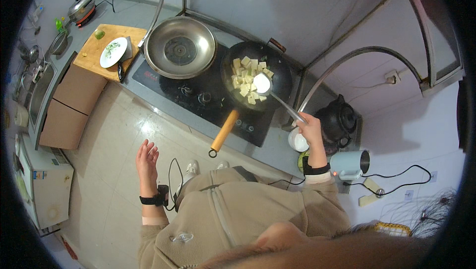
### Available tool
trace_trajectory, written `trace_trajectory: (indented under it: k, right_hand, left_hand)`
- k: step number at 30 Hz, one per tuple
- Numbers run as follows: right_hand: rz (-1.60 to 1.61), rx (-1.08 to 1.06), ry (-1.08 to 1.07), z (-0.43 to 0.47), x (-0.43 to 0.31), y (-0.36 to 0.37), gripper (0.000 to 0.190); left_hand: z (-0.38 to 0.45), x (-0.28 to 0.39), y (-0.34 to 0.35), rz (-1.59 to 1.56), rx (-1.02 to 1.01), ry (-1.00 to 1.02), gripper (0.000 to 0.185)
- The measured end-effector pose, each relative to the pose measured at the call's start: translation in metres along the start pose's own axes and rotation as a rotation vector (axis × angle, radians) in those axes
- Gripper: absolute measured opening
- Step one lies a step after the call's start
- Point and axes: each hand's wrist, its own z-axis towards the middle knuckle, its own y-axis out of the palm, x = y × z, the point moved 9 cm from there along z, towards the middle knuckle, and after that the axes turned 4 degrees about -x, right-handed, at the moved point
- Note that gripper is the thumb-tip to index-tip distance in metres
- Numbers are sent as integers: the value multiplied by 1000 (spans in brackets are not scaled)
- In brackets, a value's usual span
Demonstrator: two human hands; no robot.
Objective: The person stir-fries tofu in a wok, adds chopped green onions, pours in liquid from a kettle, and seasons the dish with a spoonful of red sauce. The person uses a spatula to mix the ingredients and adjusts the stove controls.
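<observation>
My right hand [309, 129] grips the handle of a metal cooking ladle [285, 104]. The ladle's bright white head lies over pale cubed food, probably tofu [244, 77], in a dark wok [279, 79]. Whether that white is glare or contents, I cannot tell. The wok stands on the right of a black two-burner cooktop [178, 98], its wooden handle [225, 129] pointing toward me. My left hand [147, 159] hangs in the air over the floor, left of my body, fingers loosely spread and holding nothing. Both wrists wear black straps.
A wide steel pan [200, 38] sits on the left burner. Farther left, a wooden cutting board [89, 54] bears a knife [120, 71] and a white plate [108, 60] of chopped greens. Right of my right hand stand a black pot [331, 114] and a light-blue electric kettle [344, 162].
</observation>
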Motion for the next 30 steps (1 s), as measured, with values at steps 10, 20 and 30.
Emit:
trace_trajectory:
  k: [10,20,30]
  right_hand:
    - [365,10,219,-10,33,-19,37]
    - [-448,105,-219,-13,-45,-11,34]
    - [186,-18,70,-17,-17,-15,35]
  left_hand:
    - [-3,2,-6,-4,20,-7,41]
    - [-4,3,6,29,9,-9,41]
    - [-2,2,-5,-1,3,-5,42]
